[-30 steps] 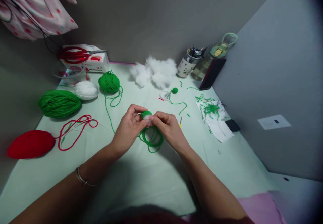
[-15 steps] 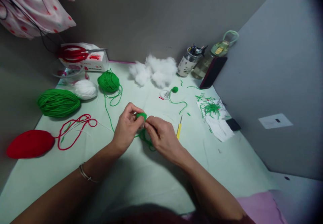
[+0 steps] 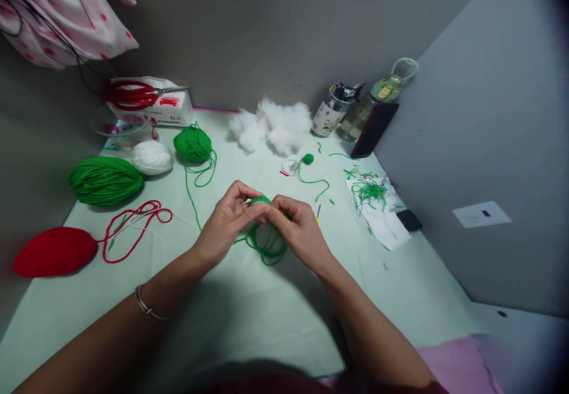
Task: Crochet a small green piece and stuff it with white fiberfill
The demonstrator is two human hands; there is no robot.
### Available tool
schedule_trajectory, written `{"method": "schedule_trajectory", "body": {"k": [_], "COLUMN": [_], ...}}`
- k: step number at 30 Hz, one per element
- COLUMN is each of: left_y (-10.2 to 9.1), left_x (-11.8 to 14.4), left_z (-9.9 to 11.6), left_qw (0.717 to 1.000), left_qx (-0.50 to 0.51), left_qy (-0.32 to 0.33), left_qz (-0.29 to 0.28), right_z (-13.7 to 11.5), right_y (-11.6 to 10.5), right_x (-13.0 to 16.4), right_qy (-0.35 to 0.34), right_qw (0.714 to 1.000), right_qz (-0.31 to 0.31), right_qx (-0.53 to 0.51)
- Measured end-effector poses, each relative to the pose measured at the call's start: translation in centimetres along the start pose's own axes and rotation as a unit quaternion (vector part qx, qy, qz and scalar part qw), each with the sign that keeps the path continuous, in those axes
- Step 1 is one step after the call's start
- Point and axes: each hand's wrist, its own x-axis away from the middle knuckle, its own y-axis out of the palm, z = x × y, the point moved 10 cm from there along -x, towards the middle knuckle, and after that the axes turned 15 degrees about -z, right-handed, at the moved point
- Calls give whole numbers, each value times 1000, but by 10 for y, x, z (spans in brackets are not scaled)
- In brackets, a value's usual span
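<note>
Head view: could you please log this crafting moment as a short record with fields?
left hand: left hand pinches small green crocheted piece
right hand: right hand pinches the same piece from the other side
trailing yarn: green yarn loops hang below the hands
surface: pale green table
left side: red yarn skein, green yarn skein, white yarn ball
back: white stuffing, red scissors

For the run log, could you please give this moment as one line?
left hand: pinching green crochet piece | right hand: pinching same piece | green yarn loops: hanging below
</note>
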Motion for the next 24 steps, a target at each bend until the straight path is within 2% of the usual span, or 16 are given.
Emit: {"method": "schedule_trajectory", "body": {"k": [4, 10, 14, 16, 20, 24], "left_y": [-7, -19, -14, -9, 0, 4], "left_x": [-1, 10, 13, 13, 10, 5], "left_z": [-4, -10, -14, -13, -8, -5], "left_qw": [1000, 992, 988, 987, 992, 997], "left_qx": [-7, -16, 16, 33, 55, 40], "left_qy": [-5, 1, -34, -48, -56, -39], "left_qz": [16, 125, 152, 147, 101, 48], "right_z": [-11, -17, -19, -17, -2, 5], "right_y": [8, 29, 31, 22, 5, -5], "right_x": [4, 6, 4, 4, 2, -1], "right_qy": [-28, -46, -70, -58, -4, 9], "right_qw": [998, 972, 959, 969, 997, 999], "right_qz": [-44, -32, -11, 10, 23, 27], "right_qx": [46, 230, 273, 241, 69, -40]}}
